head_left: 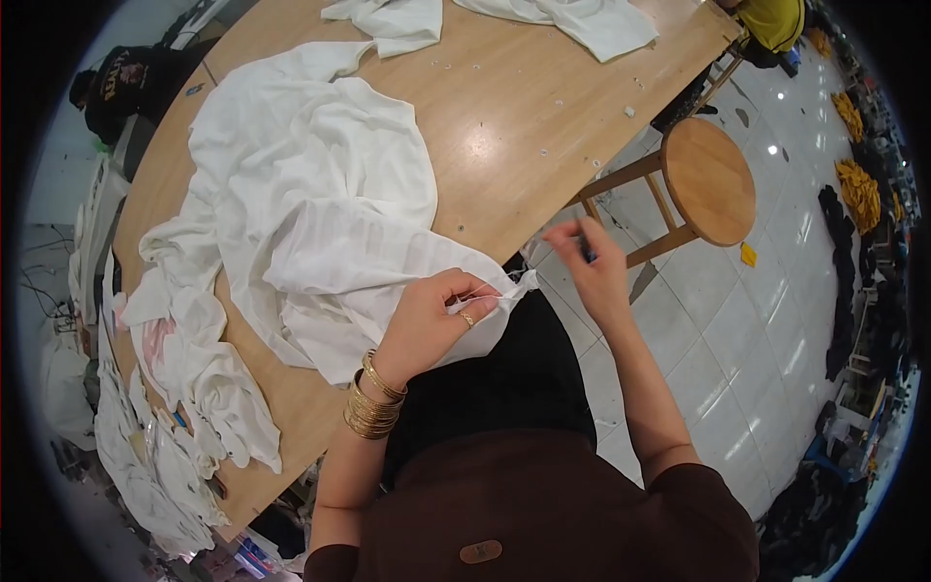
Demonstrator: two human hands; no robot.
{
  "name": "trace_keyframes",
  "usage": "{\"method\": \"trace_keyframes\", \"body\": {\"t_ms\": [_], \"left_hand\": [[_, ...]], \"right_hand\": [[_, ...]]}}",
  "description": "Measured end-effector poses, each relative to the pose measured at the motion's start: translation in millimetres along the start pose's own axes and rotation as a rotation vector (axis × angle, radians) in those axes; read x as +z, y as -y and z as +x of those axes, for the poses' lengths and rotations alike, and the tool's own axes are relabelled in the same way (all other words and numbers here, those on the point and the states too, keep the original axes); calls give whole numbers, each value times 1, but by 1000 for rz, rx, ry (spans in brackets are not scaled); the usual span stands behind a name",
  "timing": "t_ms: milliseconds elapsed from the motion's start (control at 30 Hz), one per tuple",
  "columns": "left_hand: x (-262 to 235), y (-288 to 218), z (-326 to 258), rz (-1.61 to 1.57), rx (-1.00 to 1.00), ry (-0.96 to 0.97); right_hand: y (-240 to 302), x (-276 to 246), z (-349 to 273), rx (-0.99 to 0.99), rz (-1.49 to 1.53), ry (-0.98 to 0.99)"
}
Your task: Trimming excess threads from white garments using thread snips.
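Pinches white cloth [320,238] in the left hand [436,318], with gathered tip [525,284] rightward toward the right hand [595,267], curled round a blurred dark object [586,246].

White cloth [335,209] in left hand [432,318]

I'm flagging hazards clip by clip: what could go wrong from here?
The white cloth hangs over the edge of the table toward the lap, so a pull by the left hand might drag more of it off.

The right hand holds a small dark object, too blurred to identify; if sharp, it could nick the cloth or the pinching fingers.

The bracelets on the left wrist, close to the cloth, might snag it.
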State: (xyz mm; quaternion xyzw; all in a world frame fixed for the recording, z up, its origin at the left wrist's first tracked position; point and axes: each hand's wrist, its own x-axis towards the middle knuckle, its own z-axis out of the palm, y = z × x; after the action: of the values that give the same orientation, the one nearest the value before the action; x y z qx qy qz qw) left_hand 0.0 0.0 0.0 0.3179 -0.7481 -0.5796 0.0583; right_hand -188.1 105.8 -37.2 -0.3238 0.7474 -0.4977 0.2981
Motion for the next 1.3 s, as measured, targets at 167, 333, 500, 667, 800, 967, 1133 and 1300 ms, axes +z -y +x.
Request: {"method": "trace_keyframes", "body": {"t_ms": [167, 333, 500, 667, 800, 967, 1133, 1300], "left_hand": [[3, -4, -5, 33, 23, -22], [-10, 0, -6, 126, 10, -166], [-3, -7, -2, 107, 121, -109], [-21, -11, -12, 334, -15, -60], [-35, -6, -26, 361, -60, -11], [-47, 4, -34, 231, -13, -20], [-48, 8, -38, 187, 32, -48], [-39, 14, -41, 47, -39, -149]], "right_hand": [[-8, 0, -7, -260, 6, 471], [-8, -25, 15, 196, -99, 88], [20, 6, -8, -76, 272, 402], [1, 2, 2, -11, 277, 481], [10, -8, 0, 1, 286, 398], [23, -21, 4, 44, 375, 318], [6, -35, 18, 15, -45, 86], [5, -18, 12, -576, -527, -226]]}}
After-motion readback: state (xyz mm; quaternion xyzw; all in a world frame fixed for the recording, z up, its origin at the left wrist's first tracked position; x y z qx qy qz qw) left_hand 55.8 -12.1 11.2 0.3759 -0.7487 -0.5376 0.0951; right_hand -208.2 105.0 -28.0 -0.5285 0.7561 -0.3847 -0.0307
